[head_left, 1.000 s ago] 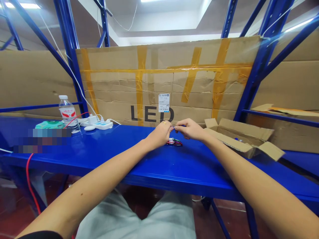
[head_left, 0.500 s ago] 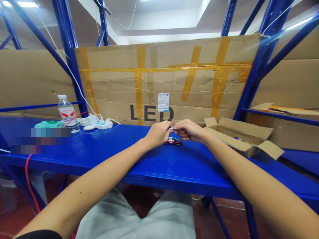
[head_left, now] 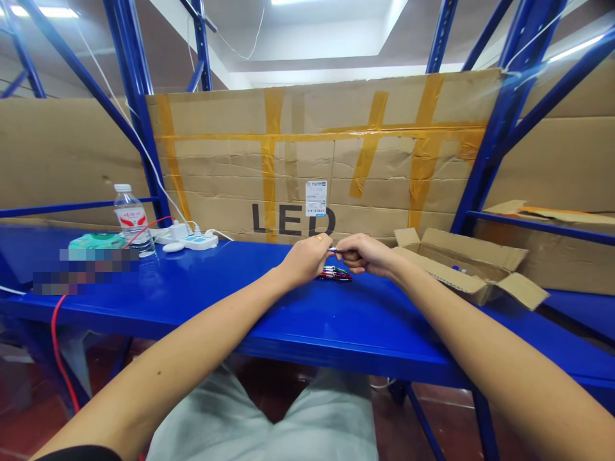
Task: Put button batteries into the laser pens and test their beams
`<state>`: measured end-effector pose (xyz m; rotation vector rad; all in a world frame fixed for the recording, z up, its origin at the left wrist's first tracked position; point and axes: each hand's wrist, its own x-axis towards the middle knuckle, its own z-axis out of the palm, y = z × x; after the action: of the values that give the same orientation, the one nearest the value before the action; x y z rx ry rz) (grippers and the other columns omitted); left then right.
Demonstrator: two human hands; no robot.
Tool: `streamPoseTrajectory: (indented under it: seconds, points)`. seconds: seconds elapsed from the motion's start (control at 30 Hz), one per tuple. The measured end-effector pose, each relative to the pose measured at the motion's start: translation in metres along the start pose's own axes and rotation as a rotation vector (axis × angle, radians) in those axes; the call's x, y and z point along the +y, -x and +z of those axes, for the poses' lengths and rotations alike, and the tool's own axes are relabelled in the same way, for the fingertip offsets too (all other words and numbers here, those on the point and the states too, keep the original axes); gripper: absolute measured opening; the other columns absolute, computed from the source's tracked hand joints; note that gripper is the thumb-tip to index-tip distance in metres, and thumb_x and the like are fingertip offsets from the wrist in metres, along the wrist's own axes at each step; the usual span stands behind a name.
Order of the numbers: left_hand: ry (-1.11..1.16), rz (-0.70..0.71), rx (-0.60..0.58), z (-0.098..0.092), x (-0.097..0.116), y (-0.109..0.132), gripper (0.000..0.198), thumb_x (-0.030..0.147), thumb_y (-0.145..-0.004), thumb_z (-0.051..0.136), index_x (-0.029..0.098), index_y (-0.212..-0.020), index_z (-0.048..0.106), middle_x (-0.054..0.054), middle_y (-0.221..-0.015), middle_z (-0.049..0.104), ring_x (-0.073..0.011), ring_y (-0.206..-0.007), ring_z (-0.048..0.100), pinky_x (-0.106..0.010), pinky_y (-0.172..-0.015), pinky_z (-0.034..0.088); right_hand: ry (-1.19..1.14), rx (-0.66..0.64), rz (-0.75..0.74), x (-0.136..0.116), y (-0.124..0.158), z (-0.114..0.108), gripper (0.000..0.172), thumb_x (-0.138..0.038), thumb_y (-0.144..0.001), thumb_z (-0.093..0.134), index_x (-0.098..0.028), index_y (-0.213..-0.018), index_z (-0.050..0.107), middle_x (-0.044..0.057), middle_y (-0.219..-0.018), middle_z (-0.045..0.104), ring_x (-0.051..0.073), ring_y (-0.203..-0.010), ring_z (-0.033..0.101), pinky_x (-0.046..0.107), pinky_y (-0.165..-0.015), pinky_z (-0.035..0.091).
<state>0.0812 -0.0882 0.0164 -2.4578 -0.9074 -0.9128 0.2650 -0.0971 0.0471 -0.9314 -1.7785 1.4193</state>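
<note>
Over the middle of the blue table (head_left: 298, 323), my left hand (head_left: 307, 256) and my right hand (head_left: 362, 253) meet almost tip to tip. Between them is a slim pen (head_left: 333, 250), of which only a short silvery piece shows; the fingers hide the rest. Both hands are closed, each pinching one end of it. Just below and behind my fingers lies a small bunch of shiny coloured pens (head_left: 336, 274), red and green among them, partly covered by my left hand.
An open cardboard box (head_left: 461, 288) with something small and blue inside stands at the right. To the left are a water bottle (head_left: 132, 218), a green packet (head_left: 96, 242) and a white power strip (head_left: 199, 240) with cables. A large carton (head_left: 221, 173) closes off the back.
Both hands stay in nearly the same place, still closed on the pen. The part of the pen showing between the fingers looks slightly different. The view has shifted a little.
</note>
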Motion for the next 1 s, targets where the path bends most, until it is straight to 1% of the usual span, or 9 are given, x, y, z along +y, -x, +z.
streamPoseTrajectory:
  seconds: [0.2, 0.33, 0.43, 0.53, 0.67, 0.73, 0.83, 0.93, 1.0]
  points:
    - [0.263, -0.153, 0.053, 0.001, -0.005, 0.000, 0.007, 0.021, -0.091, 0.049, 0.018, -0.087, 0.054, -0.006, -0.086, 0.065, -0.0193, -0.081, 0.060, -0.032, -0.074, 0.046, 0.024, 0.053, 0.047, 0.000, -0.003, -0.011, 0.009, -0.022, -0.075, 0.059, -0.015, -0.078, 0.060, -0.008, -0.052, 0.029, 0.006, -0.043, 0.023, 0.021, -0.038, 0.022]
    - [0.473, -0.276, 0.106, 0.004, -0.011, -0.002, 0.009, 0.024, -0.089, 0.051, 0.018, -0.082, 0.053, -0.003, -0.078, 0.063, -0.0157, -0.074, 0.057, -0.030, -0.070, 0.044, -0.008, -0.025, 0.087, 0.000, 0.000, -0.021, 0.039, -0.013, -0.068, 0.060, -0.014, -0.107, 0.061, -0.005, -0.063, 0.041, 0.008, -0.051, 0.034, 0.023, -0.046, 0.031]
    - [0.716, -0.427, 0.120, 0.006, -0.011, -0.006, 0.009, 0.024, -0.085, 0.053, 0.018, -0.079, 0.051, 0.001, -0.067, 0.058, -0.0120, -0.064, 0.052, -0.026, -0.062, 0.041, 0.061, -0.056, 0.063, 0.003, 0.000, -0.020, 0.050, -0.011, -0.069, 0.063, -0.014, -0.118, 0.056, -0.004, -0.068, 0.046, 0.009, -0.056, 0.037, 0.024, -0.052, 0.034]
    - [1.060, -0.602, 0.042, 0.004, -0.009, -0.011, 0.006, 0.021, -0.083, 0.053, 0.017, -0.079, 0.051, 0.005, -0.059, 0.047, -0.0072, -0.048, 0.039, -0.021, -0.047, 0.031, 0.118, -0.110, -0.024, 0.008, -0.003, -0.015, 0.042, -0.018, -0.074, 0.064, -0.015, -0.115, 0.055, -0.004, -0.068, 0.049, 0.009, -0.056, 0.038, 0.025, -0.054, 0.032]
    - [1.481, -0.736, -0.045, -0.002, -0.008, -0.013, 0.013, 0.026, -0.086, 0.047, 0.016, -0.081, 0.053, 0.004, -0.060, 0.044, -0.0053, -0.042, 0.032, -0.019, -0.040, 0.021, 0.229, -0.170, -0.097, 0.018, -0.010, -0.011, 0.018, -0.029, -0.079, 0.063, -0.015, -0.087, 0.057, -0.005, -0.061, 0.045, 0.009, -0.054, 0.038, 0.027, -0.054, 0.032]
    - [1.547, -0.770, -0.042, -0.004, -0.009, -0.011, 0.013, 0.027, -0.085, 0.050, 0.015, -0.081, 0.053, 0.003, -0.060, 0.045, -0.0059, -0.043, 0.035, -0.018, -0.040, 0.023, 0.219, -0.132, -0.064, 0.023, -0.014, -0.009, 0.017, -0.030, -0.079, 0.062, -0.015, -0.087, 0.058, -0.007, -0.057, 0.039, 0.009, -0.051, 0.035, 0.027, -0.052, 0.031]
    - [1.554, -0.794, -0.041, -0.004, -0.010, -0.009, 0.010, 0.024, -0.082, 0.055, 0.014, -0.080, 0.055, 0.001, -0.064, 0.049, -0.0067, -0.046, 0.041, -0.019, -0.041, 0.030, 0.102, -0.065, -0.034, 0.024, -0.016, -0.002, 0.024, -0.021, -0.077, 0.060, -0.014, -0.099, 0.060, -0.008, -0.055, 0.035, 0.009, -0.050, 0.032, 0.028, -0.052, 0.030]
    - [1.534, -0.786, -0.059, 0.000, -0.012, -0.008, 0.007, 0.020, -0.081, 0.056, 0.013, -0.080, 0.056, -0.001, -0.068, 0.053, -0.0075, -0.050, 0.046, -0.019, -0.044, 0.036, -0.090, -0.024, -0.058, 0.021, -0.015, 0.006, 0.031, -0.014, -0.073, 0.058, -0.014, -0.104, 0.061, -0.004, -0.064, 0.044, 0.010, -0.056, 0.037, 0.028, -0.055, 0.034]
    - [1.478, -0.777, -0.059, 0.003, -0.013, -0.008, 0.009, 0.021, -0.082, 0.056, 0.014, -0.078, 0.055, -0.001, -0.068, 0.053, -0.0074, -0.050, 0.046, -0.019, -0.044, 0.035, -0.146, -0.017, -0.077, 0.020, -0.015, 0.010, 0.028, -0.012, -0.072, 0.058, -0.014, -0.101, 0.061, -0.001, -0.070, 0.049, 0.010, -0.058, 0.039, 0.028, -0.056, 0.036]
